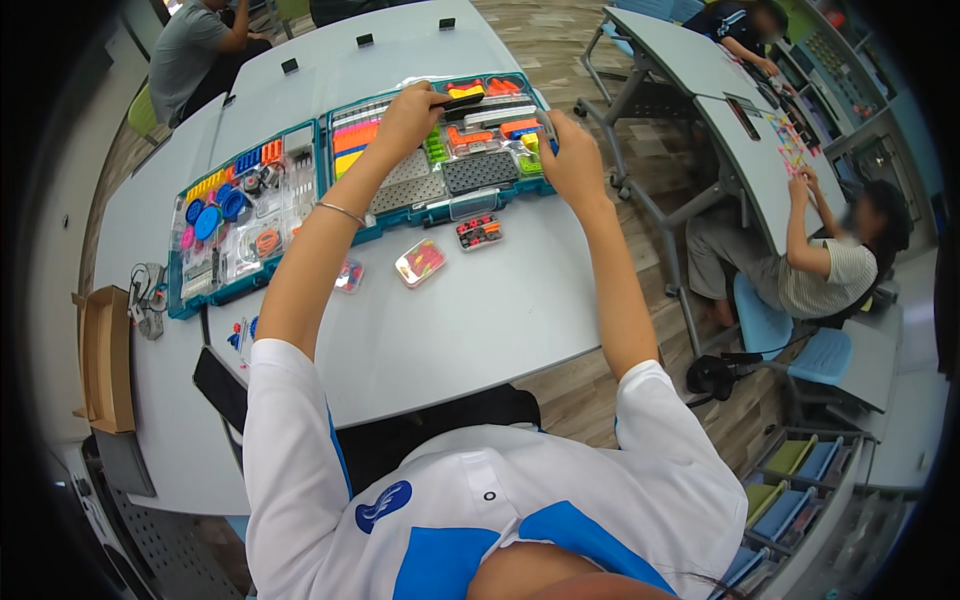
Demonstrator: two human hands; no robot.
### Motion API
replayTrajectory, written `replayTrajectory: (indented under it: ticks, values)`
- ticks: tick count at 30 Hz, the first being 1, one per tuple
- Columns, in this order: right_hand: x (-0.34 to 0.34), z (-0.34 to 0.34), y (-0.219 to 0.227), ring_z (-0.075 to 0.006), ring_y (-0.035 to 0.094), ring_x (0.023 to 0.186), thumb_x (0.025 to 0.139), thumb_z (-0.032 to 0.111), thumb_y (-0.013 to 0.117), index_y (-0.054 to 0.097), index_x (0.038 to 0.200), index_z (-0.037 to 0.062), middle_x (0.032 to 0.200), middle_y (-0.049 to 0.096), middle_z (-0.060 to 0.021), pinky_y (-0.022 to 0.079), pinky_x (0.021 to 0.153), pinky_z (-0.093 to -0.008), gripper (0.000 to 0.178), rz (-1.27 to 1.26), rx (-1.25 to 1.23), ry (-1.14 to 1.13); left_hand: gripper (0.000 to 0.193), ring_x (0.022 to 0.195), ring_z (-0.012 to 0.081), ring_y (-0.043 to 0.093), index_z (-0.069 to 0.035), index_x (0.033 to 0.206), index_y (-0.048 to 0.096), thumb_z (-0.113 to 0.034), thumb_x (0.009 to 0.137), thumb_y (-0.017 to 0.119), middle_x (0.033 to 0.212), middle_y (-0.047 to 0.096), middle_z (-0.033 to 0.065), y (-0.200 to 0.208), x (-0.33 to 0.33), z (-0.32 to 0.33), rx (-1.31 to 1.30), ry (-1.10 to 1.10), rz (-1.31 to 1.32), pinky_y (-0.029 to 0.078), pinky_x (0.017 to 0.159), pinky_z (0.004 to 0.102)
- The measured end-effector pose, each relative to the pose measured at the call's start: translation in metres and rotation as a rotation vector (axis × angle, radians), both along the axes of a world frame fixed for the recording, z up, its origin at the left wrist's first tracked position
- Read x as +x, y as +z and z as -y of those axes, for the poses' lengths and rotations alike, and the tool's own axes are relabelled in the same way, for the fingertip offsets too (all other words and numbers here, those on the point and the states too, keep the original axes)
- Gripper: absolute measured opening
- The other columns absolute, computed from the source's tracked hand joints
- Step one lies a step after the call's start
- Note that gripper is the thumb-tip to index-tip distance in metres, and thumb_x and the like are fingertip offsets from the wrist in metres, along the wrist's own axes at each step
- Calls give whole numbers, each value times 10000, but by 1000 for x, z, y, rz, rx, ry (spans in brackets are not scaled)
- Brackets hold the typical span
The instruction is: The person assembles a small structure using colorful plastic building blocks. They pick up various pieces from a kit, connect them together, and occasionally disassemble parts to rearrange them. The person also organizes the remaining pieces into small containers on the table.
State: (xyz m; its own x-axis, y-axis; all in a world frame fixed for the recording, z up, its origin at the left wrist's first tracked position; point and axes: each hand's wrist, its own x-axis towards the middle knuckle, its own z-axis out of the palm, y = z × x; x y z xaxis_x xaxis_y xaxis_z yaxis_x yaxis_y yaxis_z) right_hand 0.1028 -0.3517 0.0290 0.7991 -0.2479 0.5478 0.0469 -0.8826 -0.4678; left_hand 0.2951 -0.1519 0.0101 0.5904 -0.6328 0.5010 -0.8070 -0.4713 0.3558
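An open teal parts case [435, 213] lies across the table, its trays filled with colourful building pieces. Over the far part of its right half, my left hand [408, 120] pinches a black bar-shaped piece [462, 102]. Beneath it are yellow and orange pieces. My right hand [572, 158] is at the right edge of the case with its fingers bent around something greyish, too small to make out. Close to that hand are green-yellow pieces [527, 158] and a dark perforated plate [482, 172] in the tray.
Small clear boxes of parts, one pink-yellow [420, 262] and one red-black [480, 233], sit before the case. Left are a tablet-like dark object [220, 385], a cardboard box [104, 360] and cables [150, 290]. Other people work at a table [740, 150] on the right.
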Motion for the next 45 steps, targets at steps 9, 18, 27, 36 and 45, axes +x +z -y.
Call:
replayTrajectory:
  ticks: [9, 18, 27, 36, 45]
  values:
    - [-10, 6, 14, -386, 643, 799, 902, 135, 627, 588, 1049, 47, 873, 656, -168, 489, 687, -477, 175, 85, 15, -23, 230, 932, 307, 635, -59, 1084, 739, -81, 868, 665, 984, 637, 119, 4, -7, 20, 81, -47, 51, 514, 844, 407]
    - [-13, 8, 17, -352, 648, 764, 906, 144, 627, 589, 1028, 45, 836, 652, -158, 488, 672, -462, 162, 35, 16, -43, 238, 992, 312, 641, -80, 1078, 751, -73, 867, 640, 1049, 665, 99, 0, 0, 26, 151, -34, 113, 521, 879, 416]
    - [-17, 13, 20, -378, 655, 809, 903, 153, 623, 592, 1030, 36, 875, 667, -177, 493, 696, -474, 175, -13, 44, -72, 279, 1135, 319, 600, -81, 1161, 717, -155, 902, 644, 1233, 659, 132, -9, -3, 66, 55, -145, 66, 496, 961, 413]
    - [-20, 16, 21, -383, 662, 822, 905, 163, 624, 606, 1017, 29, 897, 679, -188, 503, 707, -469, 176, 8, 87, -89, 782, 1506, 278, 220, -94, 1558, 279, -644, 1003, 291, 1617, 264, 134, -32, -13, 74, 342, -153, -19, 173, 1209, 523]
    - [-5, 17, 6, -422, 641, 833, 913, 184, 605, 606, 1006, 34, 881, 668, -210, 494, 698, -484, 176, -14, 71, -24, 761, 1513, 272, 200, -116, 1573, 232, -617, 1005, 297, 1627, 242, 128, -36, 1, 59, 139, -213, -69, 132, 1210, 552]
